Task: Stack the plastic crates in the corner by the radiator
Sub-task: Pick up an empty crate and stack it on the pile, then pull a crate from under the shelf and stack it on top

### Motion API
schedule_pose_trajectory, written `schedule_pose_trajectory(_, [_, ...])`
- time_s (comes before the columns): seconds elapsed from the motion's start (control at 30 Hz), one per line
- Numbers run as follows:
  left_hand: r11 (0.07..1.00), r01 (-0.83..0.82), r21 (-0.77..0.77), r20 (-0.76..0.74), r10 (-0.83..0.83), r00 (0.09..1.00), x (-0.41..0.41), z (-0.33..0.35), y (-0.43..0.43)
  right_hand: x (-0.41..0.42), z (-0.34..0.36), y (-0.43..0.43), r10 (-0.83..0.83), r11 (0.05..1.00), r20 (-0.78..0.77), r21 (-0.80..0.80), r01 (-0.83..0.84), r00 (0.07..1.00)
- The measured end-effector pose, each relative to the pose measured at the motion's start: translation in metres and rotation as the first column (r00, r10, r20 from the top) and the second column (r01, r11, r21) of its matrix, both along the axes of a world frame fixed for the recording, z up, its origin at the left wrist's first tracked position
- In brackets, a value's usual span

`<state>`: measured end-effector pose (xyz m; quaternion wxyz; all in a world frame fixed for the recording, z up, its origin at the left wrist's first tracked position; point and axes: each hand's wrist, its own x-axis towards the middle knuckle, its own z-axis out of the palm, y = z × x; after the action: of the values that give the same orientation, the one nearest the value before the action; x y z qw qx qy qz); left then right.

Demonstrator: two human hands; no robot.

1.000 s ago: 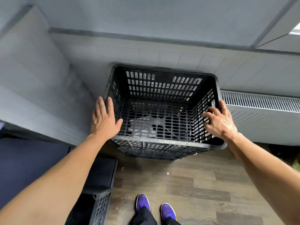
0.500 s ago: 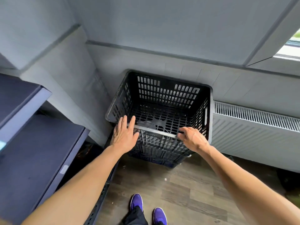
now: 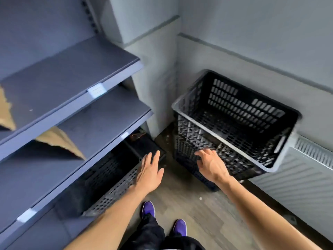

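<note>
A black perforated plastic crate [image 3: 232, 112] sits on top of another dark crate [image 3: 203, 179] in the corner, right beside the white radiator [image 3: 295, 177]. My right hand [image 3: 211, 166] hovers open at the stack's near wall, fingers spread, holding nothing. My left hand [image 3: 150, 171] is open, palm down, over the near end of a second black crate [image 3: 115, 184] that lies under the lowest shelf on the left. Whether either hand touches a crate is unclear because of motion blur.
Dark blue shelving [image 3: 72, 91] fills the left side, with torn brown cardboard [image 3: 59, 141] on it. Grey walls meet behind the stack. The floor is wood-look planks [image 3: 207, 213], with my purple shoes [image 3: 163, 217] on it.
Both hands have come off the top crate's rim and dropped lower. My left hand has swung left toward the crate under the shelf. The view has turned left, showing the shelving.
</note>
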<state>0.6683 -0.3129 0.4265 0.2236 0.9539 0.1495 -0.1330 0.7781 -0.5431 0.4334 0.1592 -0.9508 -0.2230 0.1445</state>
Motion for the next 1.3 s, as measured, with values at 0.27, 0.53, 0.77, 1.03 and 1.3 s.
schedule_pose_trajectory(0.27, [0.964, -0.263, 0.037, -0.147, 0.266, 0.953, -0.122, -0.024, 0.035, -0.067, -0.031, 0.084, 0.312, 0.943, -0.241, -0.037, -0.330, 0.919])
schedule_pose_trajectory(0.53, [0.913, -0.406, 0.046, -0.169, 0.407, 0.898, -0.183, -0.043, 0.072, -0.106, -0.042, 0.149, 0.429, 0.874, -0.319, -0.088, -0.477, 0.845])
schedule_pose_trajectory(0.77, [0.905, -0.424, -0.020, -0.217, 0.410, 0.886, -0.223, -0.084, 0.112, -0.152, -0.078, 0.188, 0.412, 0.861, -0.388, -0.129, -0.491, 0.824])
schedule_pose_trajectory(1.03, [0.922, -0.380, -0.076, -0.318, 0.339, 0.885, -0.279, -0.133, 0.153, -0.212, -0.138, 0.228, 0.330, 0.872, -0.514, -0.154, -0.464, 0.791])
schedule_pose_trajectory(1.3, [0.936, -0.344, -0.067, -0.297, 0.311, 0.903, -0.256, -0.172, 0.199, -0.208, -0.188, 0.282, 0.344, 0.887, -0.490, -0.112, -0.449, 0.801])
